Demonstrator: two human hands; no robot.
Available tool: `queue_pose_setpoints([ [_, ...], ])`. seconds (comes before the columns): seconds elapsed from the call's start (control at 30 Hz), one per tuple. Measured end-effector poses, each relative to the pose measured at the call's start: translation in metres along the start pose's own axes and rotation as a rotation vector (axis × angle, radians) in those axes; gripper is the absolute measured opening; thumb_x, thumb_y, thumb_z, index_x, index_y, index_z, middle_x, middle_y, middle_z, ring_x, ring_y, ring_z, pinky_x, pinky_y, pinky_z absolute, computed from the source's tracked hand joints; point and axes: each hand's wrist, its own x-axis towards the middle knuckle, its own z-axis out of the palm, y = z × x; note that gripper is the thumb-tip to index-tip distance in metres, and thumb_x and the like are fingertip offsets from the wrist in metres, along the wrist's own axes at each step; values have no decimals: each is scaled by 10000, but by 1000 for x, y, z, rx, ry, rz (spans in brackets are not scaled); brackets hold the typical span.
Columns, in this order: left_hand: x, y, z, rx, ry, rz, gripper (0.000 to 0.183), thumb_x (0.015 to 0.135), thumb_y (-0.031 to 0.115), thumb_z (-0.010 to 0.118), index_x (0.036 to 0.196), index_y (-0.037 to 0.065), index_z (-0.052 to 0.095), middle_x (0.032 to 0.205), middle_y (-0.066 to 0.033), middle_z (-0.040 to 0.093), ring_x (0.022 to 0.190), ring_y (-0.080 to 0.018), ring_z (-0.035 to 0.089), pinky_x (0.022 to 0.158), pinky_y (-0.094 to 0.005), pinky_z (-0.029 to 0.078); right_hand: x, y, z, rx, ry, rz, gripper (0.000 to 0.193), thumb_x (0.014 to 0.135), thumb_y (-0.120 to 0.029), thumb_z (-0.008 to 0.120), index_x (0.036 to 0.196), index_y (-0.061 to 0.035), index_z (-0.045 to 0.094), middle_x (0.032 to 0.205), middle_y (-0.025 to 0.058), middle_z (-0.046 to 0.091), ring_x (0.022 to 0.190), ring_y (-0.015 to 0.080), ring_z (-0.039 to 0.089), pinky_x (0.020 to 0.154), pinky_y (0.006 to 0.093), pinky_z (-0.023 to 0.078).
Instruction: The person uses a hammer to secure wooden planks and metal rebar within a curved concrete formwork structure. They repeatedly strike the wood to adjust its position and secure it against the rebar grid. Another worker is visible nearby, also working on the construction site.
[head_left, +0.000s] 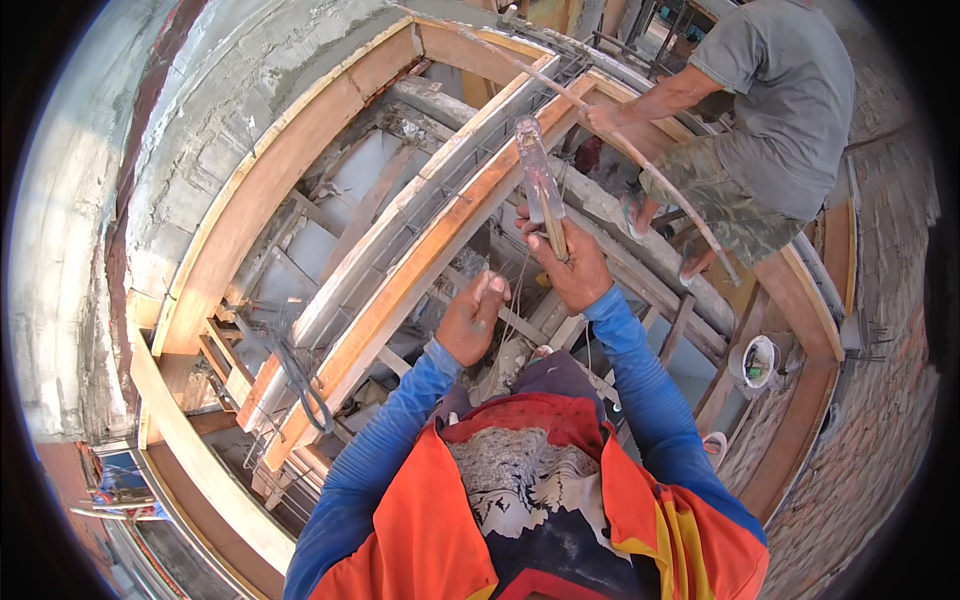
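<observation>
- Tool with a pale wooden handle and a long, shiny end is resting in the person's right hand, above the gap beside the wooden formwork, its shiny end pointing away from the body.
- The right hand is wrapping its fingers around the handle.
- The left hand is hovering just beside it, lower and nearer the body, its fingers curling in narrowly; whether it is pinching anything, one cannot tell.
- Blue sleeves are covering both forearms, and an orange vest is hanging open over the chest.
- A brown plank is running diagonally ahead of the left hand, with steel rods lying along its far side.
- A dark cable is looping over the planks' near end.
- A co-worker in a grey shirt is gripping a long stick at the upper right.
- A white bucket is standing well to the right, holding something partly green.
</observation>
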Motion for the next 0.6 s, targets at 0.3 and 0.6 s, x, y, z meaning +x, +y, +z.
queue_pose_setpoints([
  [0.3,-3,-29,11,-188,135,-29,323,1095,331,417,947,67,530,735,29,453,622,-55,406,568,-238,343,-21,-12,39,211,-148,277,236,1000,-168,589,1175,-14,621,1062,146,704,1020,168,687,864,324,530],
  [0.6,-46,-80,-30,-328,458,-321,372,1089,383,424,907,72,516,711,36,422,625,-45,386,539,-228,327,7,74,63,-136,-99,490,382,963,-272,627,1222,5,584,1090,226,692,1008,383,683,854,480,528],
])
